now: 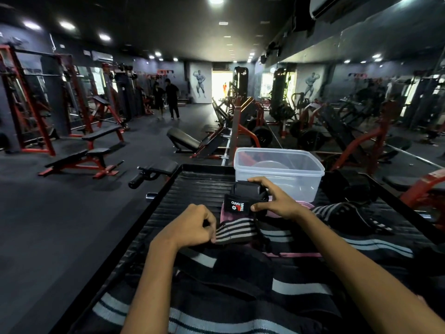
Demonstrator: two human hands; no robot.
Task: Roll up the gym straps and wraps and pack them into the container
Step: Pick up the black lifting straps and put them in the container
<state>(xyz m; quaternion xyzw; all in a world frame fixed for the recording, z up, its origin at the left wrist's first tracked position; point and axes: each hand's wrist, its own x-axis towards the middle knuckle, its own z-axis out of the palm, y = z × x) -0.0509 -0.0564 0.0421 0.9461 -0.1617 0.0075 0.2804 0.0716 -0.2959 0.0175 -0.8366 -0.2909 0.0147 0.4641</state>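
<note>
A clear plastic container [279, 173] stands at the far side of a black ribbed platform [192, 189]. Just in front of it, my right hand [272, 201] grips a black wrap [240, 202] with a white "TRAIN HARD" label, partly rolled. My left hand [192, 225] pinches the end of a black wrap with grey stripes [234, 231] lying flat. Long black wraps with pale stripes [301, 285] spread over the near part of the platform, and a pink strap [296, 254] shows beneath them.
Another striped wrap [349, 215] lies to the right of my right hand. The platform drops off on the left to the dark gym floor [60, 225]. Benches [81, 160] and red machines [243, 126] stand around; two people [166, 97] are far off.
</note>
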